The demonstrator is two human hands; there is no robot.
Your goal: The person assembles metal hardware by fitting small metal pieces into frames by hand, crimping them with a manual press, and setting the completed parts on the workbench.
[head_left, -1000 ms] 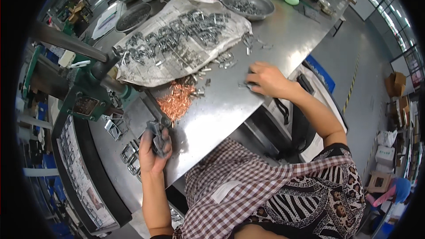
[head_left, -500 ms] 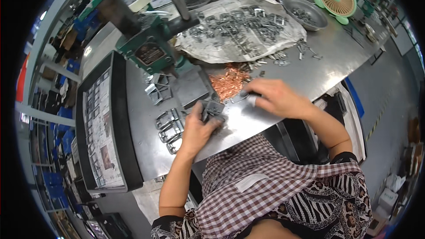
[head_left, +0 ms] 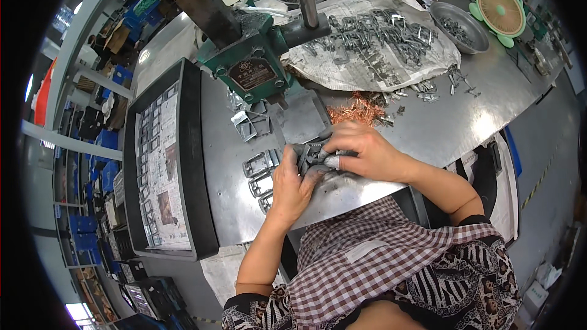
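My left hand (head_left: pixel 291 182) is closed around a dark metal buckle (head_left: pixel 313 151) just above the table's front edge. Fingers cover most of the buckle. My right hand (head_left: pixel 365 154) meets it from the right, thumb and fingers pinched together at the buckle; what lies between those fingertips is hidden. Behind my hands is a loose pile of thin copper-coloured pins (head_left: pixel 358 110). To the left of my left hand, several silvery buckles (head_left: pixel 262 183) lie in a row, and loose metal frames (head_left: pixel 249 123) sit farther back.
A green hand press (head_left: pixel 247 73) stands over a flat steel block (head_left: pixel 301 116). At left lies a black-rimmed tray (head_left: pixel 205 208) with rows of buckles. Farther back, a white sheet (head_left: pixel 306 70) bears many buckles, beside a metal bowl (head_left: pixel 483 40) of small parts and a green fan (head_left: pixel 500 11).
My right hand has moved left from beside the copper pile to the buckle in my left hand. The whole view has shifted, so the bench things appear farther right.
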